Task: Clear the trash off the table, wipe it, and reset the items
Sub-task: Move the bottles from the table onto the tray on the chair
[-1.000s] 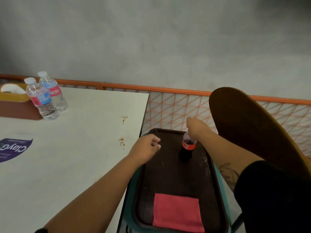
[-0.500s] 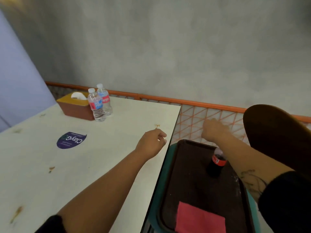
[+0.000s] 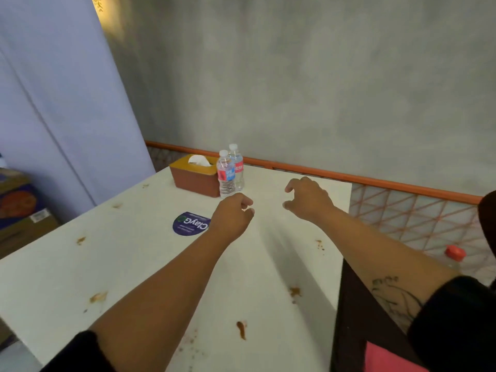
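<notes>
Left hand (image 3: 232, 217): held over the white table (image 3: 80, 277), fingers loosely curled toward the palm, nothing gripped. Right hand (image 3: 308, 201): held over the far right part of the table, fingers loosely bent and spread, nothing held; the 2 hands are near each other but apart. Brown stains (image 3: 241, 328): several are scattered across the tabletop, 1 near the front edge, others toward the left side and the right edge. Tissue box (image 3: 193, 175): brown with a yellow top, placed at the far edge of the table, a white tissue standing out of its slot. 2 water bottles (image 3: 226, 174): clear, white-capped, upright, set close together just beside the tissue box on its right. Purple sticker (image 3: 190, 224): round, laid flat on the tabletop, partly covered by the left hand. Dark tray (image 3: 354, 307): seen beside the right edge of the table, largely hidden by the right forearm. Red cloth (image 3: 383, 358): lying on the near end of the tray. Red-capped bottle (image 3: 455, 254): seen just above the right forearm, its body mostly hidden and blurred. Cardboard box (image 3: 18, 210): at the far left, below table level.
</notes>
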